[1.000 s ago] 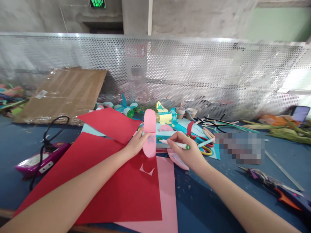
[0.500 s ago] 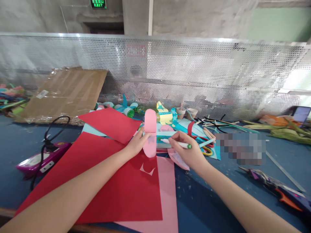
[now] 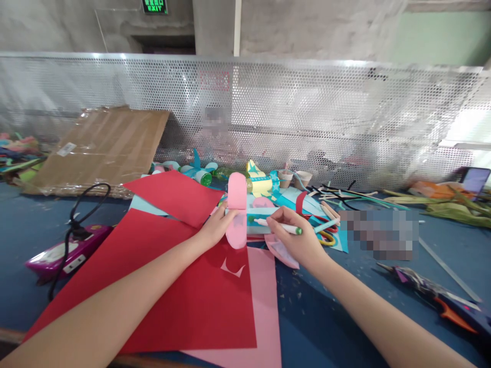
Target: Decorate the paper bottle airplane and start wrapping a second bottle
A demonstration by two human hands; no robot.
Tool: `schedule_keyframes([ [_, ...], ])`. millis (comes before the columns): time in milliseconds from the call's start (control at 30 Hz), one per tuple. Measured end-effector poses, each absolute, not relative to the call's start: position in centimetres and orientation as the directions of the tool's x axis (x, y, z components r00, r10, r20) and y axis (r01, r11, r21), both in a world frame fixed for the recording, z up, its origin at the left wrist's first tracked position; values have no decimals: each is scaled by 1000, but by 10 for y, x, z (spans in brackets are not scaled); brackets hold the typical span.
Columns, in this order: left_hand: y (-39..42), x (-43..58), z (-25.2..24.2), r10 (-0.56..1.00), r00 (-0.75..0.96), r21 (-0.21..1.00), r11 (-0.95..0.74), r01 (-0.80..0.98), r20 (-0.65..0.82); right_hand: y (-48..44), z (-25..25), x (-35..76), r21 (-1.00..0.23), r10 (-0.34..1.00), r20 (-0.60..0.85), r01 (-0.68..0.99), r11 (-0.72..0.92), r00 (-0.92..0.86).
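Observation:
In the middle of the head view a pink paper strip with rounded ends stands out over the sheets. My left hand grips it at its middle, thumb on the near side; the other fingertips are partly hidden. A white marker with a green end is pinched in my right hand, its tip pointing left beside the strip. I cannot tell whether the tip touches anything. Under my left arm lies a large red paper sheet, over a pink sheet. Close below my right hand is a pink paper piece.
Scissors with red and yellow handles lie right of my hand. A glue gun is at the right, a purple power strip at the left. Paper-covered bottle models, paper cups and cardboard stand before the perforated screen.

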State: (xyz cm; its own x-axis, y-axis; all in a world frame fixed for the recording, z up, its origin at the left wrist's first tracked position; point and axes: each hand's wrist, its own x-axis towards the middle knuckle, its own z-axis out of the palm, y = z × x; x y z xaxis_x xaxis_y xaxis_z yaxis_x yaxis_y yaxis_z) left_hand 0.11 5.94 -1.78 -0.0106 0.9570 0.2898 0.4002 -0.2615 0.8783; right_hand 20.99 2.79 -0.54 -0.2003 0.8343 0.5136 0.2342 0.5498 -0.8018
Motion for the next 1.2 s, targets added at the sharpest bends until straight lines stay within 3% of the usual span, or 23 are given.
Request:
schedule_keyframes([
  [1200, 57, 3, -14, 958, -7, 881, -261, 395, 287, 28, -3, 210, -805, 841, 511, 244, 541, -179],
])
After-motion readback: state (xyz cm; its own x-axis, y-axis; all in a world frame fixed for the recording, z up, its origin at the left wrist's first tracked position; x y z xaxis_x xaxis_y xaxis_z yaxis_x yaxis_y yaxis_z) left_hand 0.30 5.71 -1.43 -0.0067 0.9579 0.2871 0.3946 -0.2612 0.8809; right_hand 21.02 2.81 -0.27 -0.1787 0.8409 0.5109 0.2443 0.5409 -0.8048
